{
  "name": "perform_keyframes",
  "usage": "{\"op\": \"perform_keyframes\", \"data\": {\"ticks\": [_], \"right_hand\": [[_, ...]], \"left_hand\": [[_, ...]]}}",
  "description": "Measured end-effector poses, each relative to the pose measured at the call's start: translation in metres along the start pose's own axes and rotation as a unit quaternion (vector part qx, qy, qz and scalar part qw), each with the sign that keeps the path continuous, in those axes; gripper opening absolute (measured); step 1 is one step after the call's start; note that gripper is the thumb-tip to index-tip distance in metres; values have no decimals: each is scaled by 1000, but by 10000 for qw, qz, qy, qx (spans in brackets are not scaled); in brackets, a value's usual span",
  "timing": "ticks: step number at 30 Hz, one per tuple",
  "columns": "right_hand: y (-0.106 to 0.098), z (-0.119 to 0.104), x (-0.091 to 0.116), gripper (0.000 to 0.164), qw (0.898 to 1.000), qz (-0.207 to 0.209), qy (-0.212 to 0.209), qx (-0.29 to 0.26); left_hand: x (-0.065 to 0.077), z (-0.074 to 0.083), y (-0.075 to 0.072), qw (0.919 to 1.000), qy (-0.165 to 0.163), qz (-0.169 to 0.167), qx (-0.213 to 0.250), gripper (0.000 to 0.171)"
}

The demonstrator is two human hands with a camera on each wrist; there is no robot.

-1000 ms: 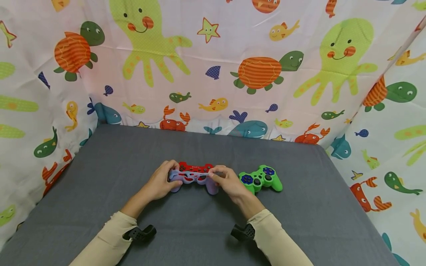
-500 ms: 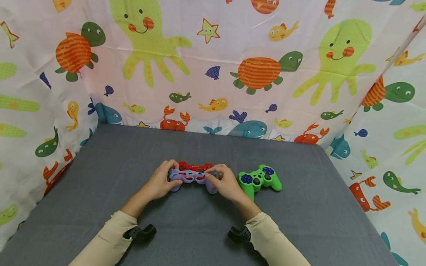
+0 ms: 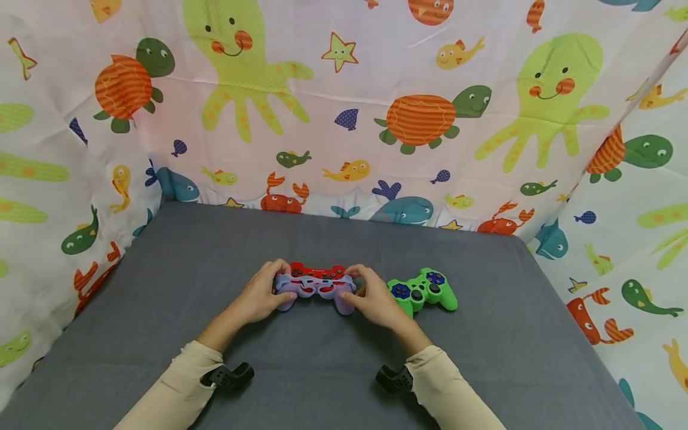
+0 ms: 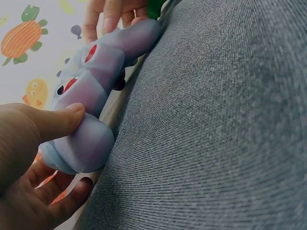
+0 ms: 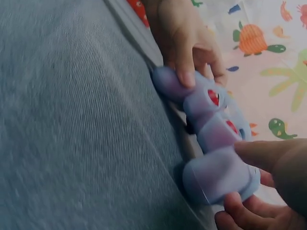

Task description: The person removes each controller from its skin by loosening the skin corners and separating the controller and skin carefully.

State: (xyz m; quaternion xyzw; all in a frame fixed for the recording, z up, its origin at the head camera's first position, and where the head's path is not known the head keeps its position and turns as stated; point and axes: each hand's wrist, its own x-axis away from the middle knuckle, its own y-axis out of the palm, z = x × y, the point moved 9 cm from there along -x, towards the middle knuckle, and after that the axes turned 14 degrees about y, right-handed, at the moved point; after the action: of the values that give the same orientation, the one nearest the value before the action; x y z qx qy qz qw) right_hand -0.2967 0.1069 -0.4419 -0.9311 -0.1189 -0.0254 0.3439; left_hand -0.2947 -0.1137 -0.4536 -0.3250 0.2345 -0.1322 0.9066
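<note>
A red game controller (image 3: 317, 272) lies on the grey table with a lavender silicone cover (image 3: 344, 304) over its near part. The back strip of the red face is bare, and small red patches show through the cover's openings. At the left end my left hand (image 3: 261, 295) grips cover and controller, thumb on the lavender grip and fingers behind and beneath, as the left wrist view shows. My right hand (image 3: 378, 300) holds the right end, its thumb on the cover (image 5: 216, 175) and fingers around the far side. The controller's underside is hidden.
A green game controller (image 3: 424, 291) with dark blue button pads lies just right of my right hand, its left grip partly hidden by that wrist. A cloth printed with sea animals (image 3: 344, 83) hangs behind and beside the grey table (image 3: 161, 286).
My right hand's fingertips have moved from the cover's upper edge, first inward, then back to its right end. The cover's right edge now sits over the controller. My left hand keeps its hold.
</note>
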Motion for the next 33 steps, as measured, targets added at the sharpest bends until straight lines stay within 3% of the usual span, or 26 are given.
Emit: {"op": "perform_keyframes", "data": {"ticks": [7,11,21,29,33], "right_hand": [[9,5,3,75,9964,-626,-67,563],[9,4,4,84,9956,-680,-198,612],[10,6,2,80,9948,-447,-480,779],[10,10,-1,83,9951,-532,-417,718],[9,10,-1,82,9948,-623,-466,657]], "left_hand": [[0,0,-2,10000,-29,-19,22,38],[1,0,-3,10000,-61,2,-70,43],[2,-5,-3,9997,-217,-42,44,51],[4,-7,6,9969,-310,-688,-214,79],[2,-5,3,9977,-250,-596,-189,76]]}}
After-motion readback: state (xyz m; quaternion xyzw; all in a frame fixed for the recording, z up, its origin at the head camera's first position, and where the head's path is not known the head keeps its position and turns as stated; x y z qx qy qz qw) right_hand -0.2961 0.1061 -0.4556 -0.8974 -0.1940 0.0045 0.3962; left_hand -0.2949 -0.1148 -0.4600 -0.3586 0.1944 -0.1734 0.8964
